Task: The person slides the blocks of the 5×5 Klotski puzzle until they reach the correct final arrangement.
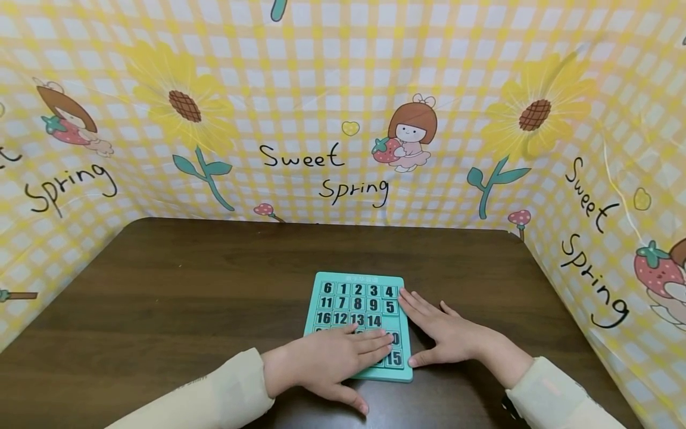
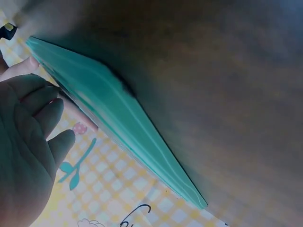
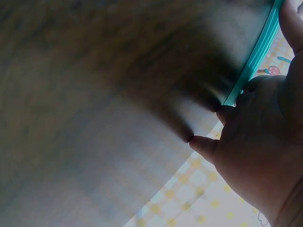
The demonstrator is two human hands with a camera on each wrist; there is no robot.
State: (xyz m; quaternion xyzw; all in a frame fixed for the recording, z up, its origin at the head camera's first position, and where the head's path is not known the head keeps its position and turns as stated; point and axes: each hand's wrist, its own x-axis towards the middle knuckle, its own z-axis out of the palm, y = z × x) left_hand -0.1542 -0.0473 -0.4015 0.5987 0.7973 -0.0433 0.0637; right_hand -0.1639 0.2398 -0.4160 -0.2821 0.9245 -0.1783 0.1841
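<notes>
A turquoise sliding number puzzle (image 1: 366, 305) lies flat on the table, with black-numbered tiles and a gap to the right of tile 14. Across its lower half stretches my left hand (image 1: 340, 357), palm down with straight fingers, fingertips over the tiles near 10 and 15. That hand hides several lower tiles, and its thumb points off the near edge. My right hand (image 1: 445, 335) rests at the puzzle's right side, index fingertip by tile 4 and thumb at the lower right corner. In the right wrist view, its little fingers touch the tabletop beside the turquoise edge (image 3: 255, 59).
The dark wooden table (image 1: 214, 286) extends around the puzzle on all sides. A yellow checked cloth (image 1: 300, 107) with sunflowers and "Sweet Spring" lettering walls off the back and both sides. A small black object (image 1: 510, 406) shows at the right sleeve's cuff.
</notes>
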